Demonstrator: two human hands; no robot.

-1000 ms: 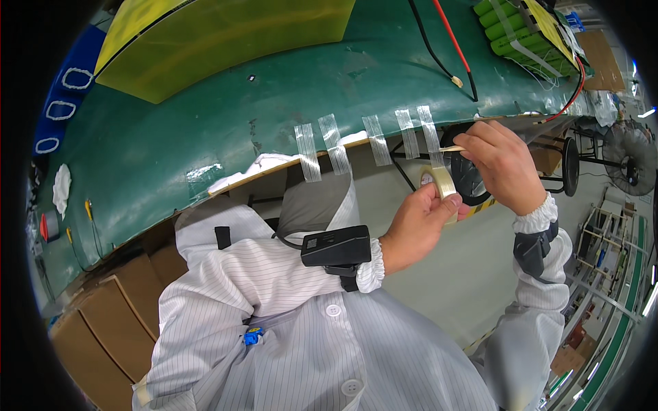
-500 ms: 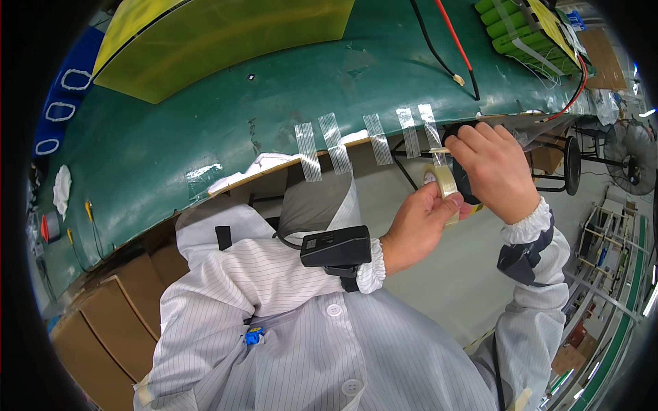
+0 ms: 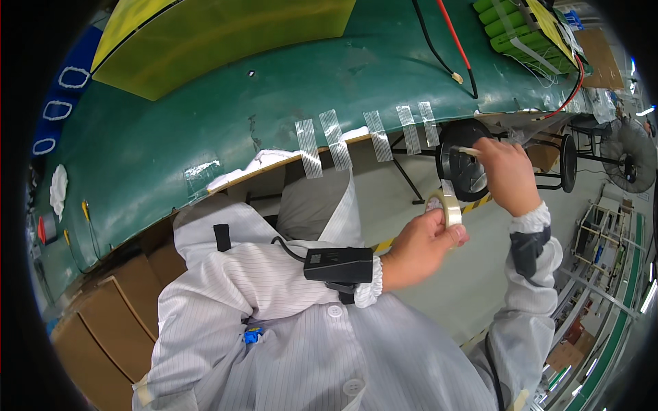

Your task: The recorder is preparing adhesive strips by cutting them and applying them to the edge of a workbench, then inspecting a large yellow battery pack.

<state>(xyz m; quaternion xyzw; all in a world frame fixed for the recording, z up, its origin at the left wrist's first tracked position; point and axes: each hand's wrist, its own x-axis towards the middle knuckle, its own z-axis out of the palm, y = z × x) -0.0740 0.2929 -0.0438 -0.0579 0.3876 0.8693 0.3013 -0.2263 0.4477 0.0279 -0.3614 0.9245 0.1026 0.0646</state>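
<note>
My left hand [image 3: 419, 250] is closed around a roll of clear, yellowish tape [image 3: 452, 208], just off the table's front edge. A short free end of tape stands up from the roll. My right hand [image 3: 508, 175] is closed on a thin pale stick-like tool [image 3: 467, 151]; its exact kind is too small to tell. It is above and to the right of the roll, apart from it. Several strips of clear striped tape [image 3: 378, 135] hang side by side from the table edge, their upper ends stuck to the green tabletop [image 3: 205, 130].
A large yellow panel-sided block [image 3: 226, 55] stands at the table's back left. Black and red cables [image 3: 456, 41] lie right of it, near a green cell battery pack [image 3: 517, 38]. Black wheels [image 3: 468, 130] and a fan [image 3: 625, 157] are beyond the edge; cardboard boxes [image 3: 103, 329] stand lower left.
The last strip at the right is now shorter and parted from the roll. Both hands have moved away from the table edge, the left one slightly down, the right one right and down.
</note>
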